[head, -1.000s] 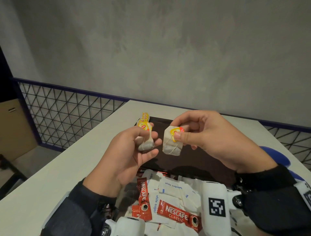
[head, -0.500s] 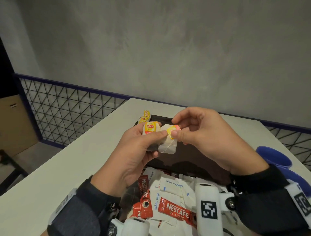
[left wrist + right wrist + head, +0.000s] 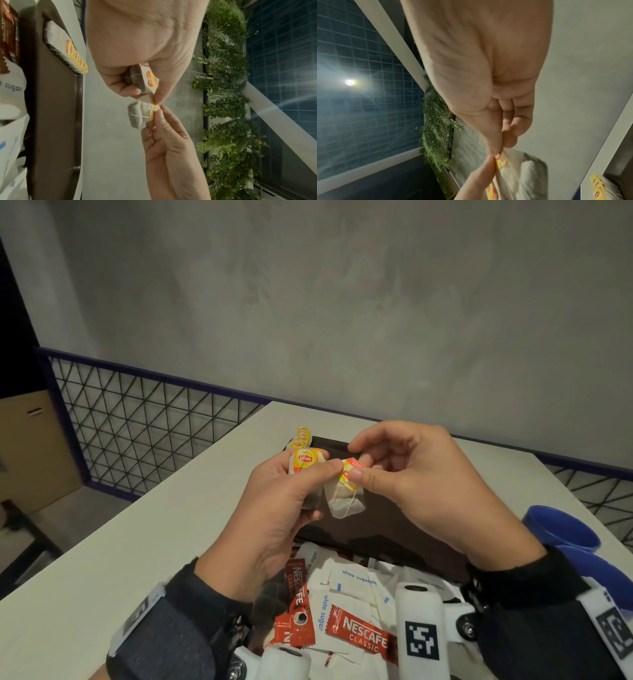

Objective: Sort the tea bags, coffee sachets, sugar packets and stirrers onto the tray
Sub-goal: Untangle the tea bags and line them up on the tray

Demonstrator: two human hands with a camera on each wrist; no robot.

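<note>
Both hands are raised above the dark brown tray [image 3: 376,529]. My left hand [image 3: 308,474] grips one tea bag [image 3: 305,463] with a yellow Lipton tag, seen in the left wrist view as tea bag [image 3: 142,81]. My right hand [image 3: 359,470] pinches the tag of a second tea bag [image 3: 344,501], which hangs below it [image 3: 137,115]. The left thumb touches that tag too. A stack of tea bags [image 3: 301,438] lies at the tray's far left corner [image 3: 68,50]. White sugar packets [image 3: 342,594] and red Nescafe sachets [image 3: 356,633] are piled at the near end.
Two blue cups [image 3: 561,529] stand on the white table [image 3: 137,542] to the right of the tray. A wire mesh railing [image 3: 137,419] runs past the table's left and far edges. A grey wall stands behind.
The hands have come together. The two tea bags, apart a second ago, now hang side by side, and the left thumb meets the tag that the right hand pinches.
</note>
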